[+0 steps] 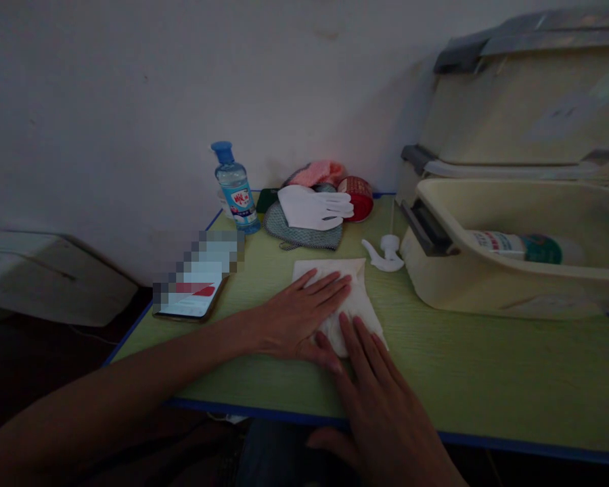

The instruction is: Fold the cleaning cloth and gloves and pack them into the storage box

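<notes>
A white folded cloth [352,267] lies flat on the green table, close to its front edge; whether it is cloth or paper towel is hard to tell. Across its left and middle part rests my left hand [304,314], palm down with fingers stretched out. My right hand [380,392] touches the lower right part of the cloth with extended fingers, its thumb hanging near the table edge. The two hands meet near the left thumb. A white spray trigger nozzle [384,254] lies just behind the cloth to the right.
A phone [197,277] and a blue-capped bottle [236,189] stand left. Behind are a white glove [312,208], a grey-green mitt [304,237] and a red roll [356,197]. At right, a cream bin [487,291] holds a bottle [517,247]; lidded boxes [522,108] stand behind.
</notes>
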`<action>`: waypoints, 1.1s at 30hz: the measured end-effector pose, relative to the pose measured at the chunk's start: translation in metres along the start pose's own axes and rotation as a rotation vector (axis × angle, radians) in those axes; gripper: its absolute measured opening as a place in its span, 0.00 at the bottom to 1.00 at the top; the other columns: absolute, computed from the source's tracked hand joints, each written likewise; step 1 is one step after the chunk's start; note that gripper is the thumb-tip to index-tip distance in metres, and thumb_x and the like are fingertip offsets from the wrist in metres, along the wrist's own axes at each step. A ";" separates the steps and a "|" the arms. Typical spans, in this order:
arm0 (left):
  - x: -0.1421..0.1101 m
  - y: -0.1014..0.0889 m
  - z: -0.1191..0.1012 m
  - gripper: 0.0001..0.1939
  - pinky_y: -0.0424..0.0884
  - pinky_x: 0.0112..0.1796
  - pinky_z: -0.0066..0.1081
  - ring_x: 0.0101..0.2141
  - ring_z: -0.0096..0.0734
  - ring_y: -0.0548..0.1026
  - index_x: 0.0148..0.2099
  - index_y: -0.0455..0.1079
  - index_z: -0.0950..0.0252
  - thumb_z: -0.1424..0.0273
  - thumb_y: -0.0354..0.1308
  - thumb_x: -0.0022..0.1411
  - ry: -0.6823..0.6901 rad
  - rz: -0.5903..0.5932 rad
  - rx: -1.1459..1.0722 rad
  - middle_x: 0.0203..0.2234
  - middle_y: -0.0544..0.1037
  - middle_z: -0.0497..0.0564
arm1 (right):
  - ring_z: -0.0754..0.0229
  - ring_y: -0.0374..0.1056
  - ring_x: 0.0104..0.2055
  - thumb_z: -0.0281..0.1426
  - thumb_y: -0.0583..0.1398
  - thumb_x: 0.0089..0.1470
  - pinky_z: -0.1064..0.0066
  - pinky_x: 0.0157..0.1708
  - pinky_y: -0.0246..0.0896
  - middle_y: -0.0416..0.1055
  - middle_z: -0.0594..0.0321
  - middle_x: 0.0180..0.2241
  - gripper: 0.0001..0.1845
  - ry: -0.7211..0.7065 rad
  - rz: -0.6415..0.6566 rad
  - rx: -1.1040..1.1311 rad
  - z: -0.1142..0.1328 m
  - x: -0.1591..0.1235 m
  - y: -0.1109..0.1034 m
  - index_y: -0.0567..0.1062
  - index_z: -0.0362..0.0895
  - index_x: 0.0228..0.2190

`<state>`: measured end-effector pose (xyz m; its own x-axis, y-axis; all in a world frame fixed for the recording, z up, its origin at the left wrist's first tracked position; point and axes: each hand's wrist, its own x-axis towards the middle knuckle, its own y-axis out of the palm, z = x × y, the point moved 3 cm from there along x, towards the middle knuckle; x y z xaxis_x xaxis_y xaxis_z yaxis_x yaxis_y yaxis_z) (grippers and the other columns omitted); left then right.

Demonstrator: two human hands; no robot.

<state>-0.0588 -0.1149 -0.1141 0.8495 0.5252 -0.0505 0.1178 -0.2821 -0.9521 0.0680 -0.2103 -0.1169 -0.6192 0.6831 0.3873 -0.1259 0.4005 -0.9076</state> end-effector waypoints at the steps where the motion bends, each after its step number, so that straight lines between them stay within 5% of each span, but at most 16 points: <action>1: 0.000 -0.001 0.000 0.50 0.30 0.61 0.43 0.65 0.41 0.36 0.66 0.39 0.76 0.40 0.36 0.56 -0.002 0.004 -0.016 0.65 0.39 0.62 | 0.35 0.60 0.55 0.59 0.61 0.34 0.53 0.45 0.67 0.61 0.31 0.54 0.55 -0.001 0.004 -0.002 0.000 0.000 0.000 0.65 0.34 0.54; 6: -0.006 -0.020 -0.001 0.48 0.31 0.61 0.45 0.65 0.41 0.36 0.67 0.39 0.71 0.39 0.30 0.56 0.023 -0.026 -0.224 0.65 0.39 0.59 | 0.34 0.60 0.55 0.59 0.63 0.30 0.53 0.44 0.67 0.61 0.31 0.54 0.57 0.007 0.009 0.005 0.000 0.003 0.000 0.65 0.33 0.54; 9: -0.007 -0.047 0.013 0.40 0.40 0.62 0.42 0.64 0.39 0.44 0.65 0.46 0.69 0.45 0.29 0.62 -0.057 -0.266 -0.335 0.65 0.47 0.59 | 0.35 0.61 0.55 0.59 0.63 0.30 0.53 0.44 0.67 0.62 0.33 0.54 0.57 0.013 -0.005 -0.004 0.000 0.003 0.000 0.65 0.34 0.54; 11: -0.004 -0.061 0.030 0.32 0.52 0.59 0.39 0.60 0.38 0.56 0.61 0.54 0.71 0.52 0.37 0.65 -0.174 -0.370 -0.342 0.61 0.58 0.61 | 0.35 0.61 0.55 0.59 0.63 0.30 0.53 0.44 0.67 0.62 0.33 0.54 0.57 0.016 -0.009 -0.005 0.000 0.003 0.000 0.65 0.34 0.54; 14: 0.011 -0.063 0.055 0.22 0.65 0.48 0.33 0.48 0.36 0.70 0.53 0.64 0.71 0.61 0.50 0.61 -0.242 -0.205 -0.302 0.50 0.71 0.60 | 0.34 0.60 0.55 0.58 0.64 0.28 0.53 0.44 0.67 0.60 0.32 0.55 0.58 0.028 -0.006 0.001 0.000 0.000 0.002 0.64 0.34 0.55; 18: 0.032 -0.057 0.073 0.21 0.66 0.36 0.27 0.37 0.31 0.73 0.48 0.66 0.72 0.66 0.58 0.54 -0.307 -0.042 -0.251 0.41 0.75 0.57 | 0.34 0.55 0.58 0.57 0.64 0.32 0.52 0.47 0.65 0.55 0.32 0.58 0.58 0.041 0.001 0.019 0.000 -0.003 0.006 0.59 0.35 0.58; 27: 0.059 -0.060 0.079 0.16 0.55 0.24 0.24 0.23 0.24 0.64 0.29 0.67 0.69 0.63 0.63 0.41 -0.318 0.182 -0.242 0.21 0.68 0.46 | 0.36 0.58 0.57 0.61 0.54 0.42 0.54 0.46 0.65 0.59 0.37 0.57 0.50 0.098 -0.023 0.095 -0.001 -0.004 0.006 0.62 0.39 0.57; 33: 0.061 -0.069 0.073 0.14 0.52 0.22 0.23 0.20 0.20 0.59 0.23 0.62 0.67 0.64 0.63 0.40 -0.211 0.150 -0.228 0.16 0.62 0.42 | 0.36 0.56 0.58 0.60 0.52 0.45 0.53 0.47 0.63 0.57 0.37 0.57 0.49 0.099 -0.016 0.117 0.000 -0.005 0.007 0.60 0.39 0.58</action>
<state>-0.0525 -0.0044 -0.0740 0.7437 0.6120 -0.2690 0.1315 -0.5284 -0.8387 0.0701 -0.2106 -0.1248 -0.5377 0.7362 0.4110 -0.2287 0.3418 -0.9115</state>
